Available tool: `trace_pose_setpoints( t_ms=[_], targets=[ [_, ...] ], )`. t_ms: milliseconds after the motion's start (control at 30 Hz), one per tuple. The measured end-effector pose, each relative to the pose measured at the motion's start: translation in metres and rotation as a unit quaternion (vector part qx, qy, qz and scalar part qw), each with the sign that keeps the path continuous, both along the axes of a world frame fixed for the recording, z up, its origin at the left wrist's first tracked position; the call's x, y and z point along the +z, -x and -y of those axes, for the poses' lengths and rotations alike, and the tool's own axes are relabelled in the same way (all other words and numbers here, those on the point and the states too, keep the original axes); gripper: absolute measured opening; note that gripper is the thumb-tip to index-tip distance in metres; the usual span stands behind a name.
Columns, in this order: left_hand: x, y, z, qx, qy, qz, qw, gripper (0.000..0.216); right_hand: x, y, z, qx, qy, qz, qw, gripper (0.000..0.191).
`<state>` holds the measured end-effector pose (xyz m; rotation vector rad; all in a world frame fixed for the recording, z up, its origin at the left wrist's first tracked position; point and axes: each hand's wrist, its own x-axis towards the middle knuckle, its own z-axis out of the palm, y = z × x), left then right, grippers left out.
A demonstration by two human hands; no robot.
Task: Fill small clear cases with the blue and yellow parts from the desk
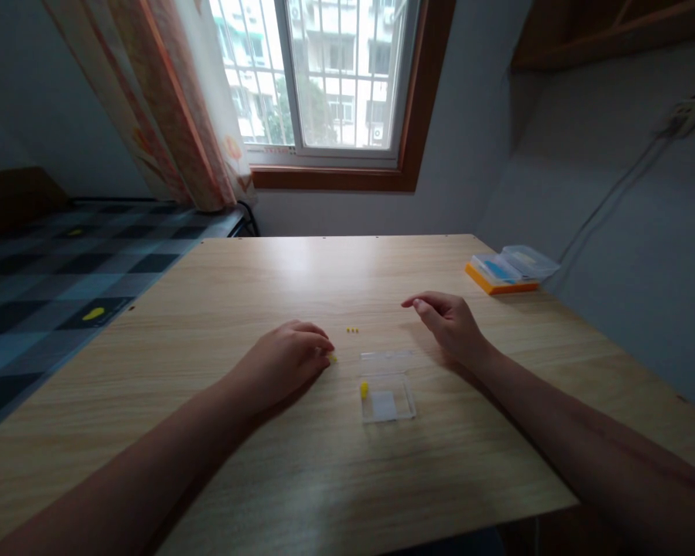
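My left hand rests on the wooden table with its fingers curled, the fingertips pressed on a small yellow piece. A row of tiny yellow beads lies just beyond it. A small clear plastic box stands open between my hands, with a yellow piece inside at its left. My right hand lies to the right of the box, fingers loosely stretched toward the left, holding nothing.
A flat orange and clear case sits at the table's far right by the wall. A bed with a checked cover runs along the left. A window and curtain are behind the table.
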<state>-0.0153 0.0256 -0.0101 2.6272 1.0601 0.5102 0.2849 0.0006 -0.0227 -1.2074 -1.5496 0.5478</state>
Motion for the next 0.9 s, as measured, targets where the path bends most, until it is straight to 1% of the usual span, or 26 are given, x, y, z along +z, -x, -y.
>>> trace_pose_setpoints(
  t_ms=[200,433,600,800,900],
  targets=[
    [-0.002,-0.003,-0.003,0.006,-0.002,-0.003,1.000,0.012,0.000,0.001,0.001,-0.004,0.002,0.003,1.000,0.036],
    [-0.002,-0.006,-0.001,0.019,0.006,-0.005,1.000,0.013,0.000,0.003,0.001,-0.005,-0.008,0.017,1.000,0.036],
    [-0.002,-0.008,0.005,0.026,-0.001,-0.007,1.000,0.013,0.000,0.003,0.002,-0.004,-0.014,0.020,1.000,0.035],
    [-0.003,-0.010,0.005,0.025,-0.008,-0.017,1.000,0.011,0.001,0.004,0.003,0.002,-0.015,0.020,1.000,0.034],
    [-0.004,-0.013,0.005,0.027,-0.015,-0.015,0.999,0.014,0.002,0.006,0.004,0.005,-0.021,0.019,1.000,0.033]
  ],
)
